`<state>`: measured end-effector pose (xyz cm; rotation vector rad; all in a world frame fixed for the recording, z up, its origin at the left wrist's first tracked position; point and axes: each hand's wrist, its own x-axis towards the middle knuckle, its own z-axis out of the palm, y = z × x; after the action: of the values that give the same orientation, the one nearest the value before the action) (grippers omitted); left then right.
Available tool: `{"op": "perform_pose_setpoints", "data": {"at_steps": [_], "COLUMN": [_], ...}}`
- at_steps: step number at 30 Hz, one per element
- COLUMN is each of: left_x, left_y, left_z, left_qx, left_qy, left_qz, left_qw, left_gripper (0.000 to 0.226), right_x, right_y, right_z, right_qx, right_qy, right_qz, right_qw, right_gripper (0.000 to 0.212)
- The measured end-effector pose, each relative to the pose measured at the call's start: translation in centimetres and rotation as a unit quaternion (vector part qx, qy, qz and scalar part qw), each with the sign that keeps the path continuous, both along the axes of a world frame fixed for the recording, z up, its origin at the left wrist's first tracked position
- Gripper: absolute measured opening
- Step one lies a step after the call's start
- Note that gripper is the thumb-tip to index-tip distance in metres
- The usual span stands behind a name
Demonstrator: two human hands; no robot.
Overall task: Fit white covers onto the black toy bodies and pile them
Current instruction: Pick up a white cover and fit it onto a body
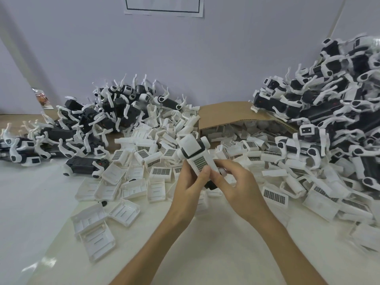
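While left hand (188, 182) curls round its lower end and right hand (232, 182) pinches its side, toy body (193, 151), white cover (200, 162) fitted, is held above table (30, 202) centre. Loose covers (131, 182) lie around; left toy pile (98, 114) at far-left edge, right toy pile (333, 103) along right edge.

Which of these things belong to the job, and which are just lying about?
For the job:
toy held in the left hand and right hand; loose white covers; toy pile on the left; toy pile on the right; cardboard box of covers.

Lying about:
small packet at far left; paper sheet at the top.
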<state>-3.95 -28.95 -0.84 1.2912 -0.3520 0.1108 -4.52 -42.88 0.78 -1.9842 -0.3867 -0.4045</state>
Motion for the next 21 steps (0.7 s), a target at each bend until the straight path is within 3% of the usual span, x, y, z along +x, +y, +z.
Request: {"op": "perform_pose_setpoints", "data": {"at_steps": [21], "left_x": [0.3], "left_y": [0.75], "left_z": [0.59], "left_qx": [-0.001], "left_qy": [-0.025], "left_qz": [-0.026], "left_qw": [0.999], "left_gripper": [0.037], "right_x": [-0.57], "right_y": [0.66], "right_z": [-0.01], "right_qx": [-0.005], "right_qy": [-0.06], "right_qz": [-0.013], "right_qw": [0.998], "right_gripper": [0.029]}}
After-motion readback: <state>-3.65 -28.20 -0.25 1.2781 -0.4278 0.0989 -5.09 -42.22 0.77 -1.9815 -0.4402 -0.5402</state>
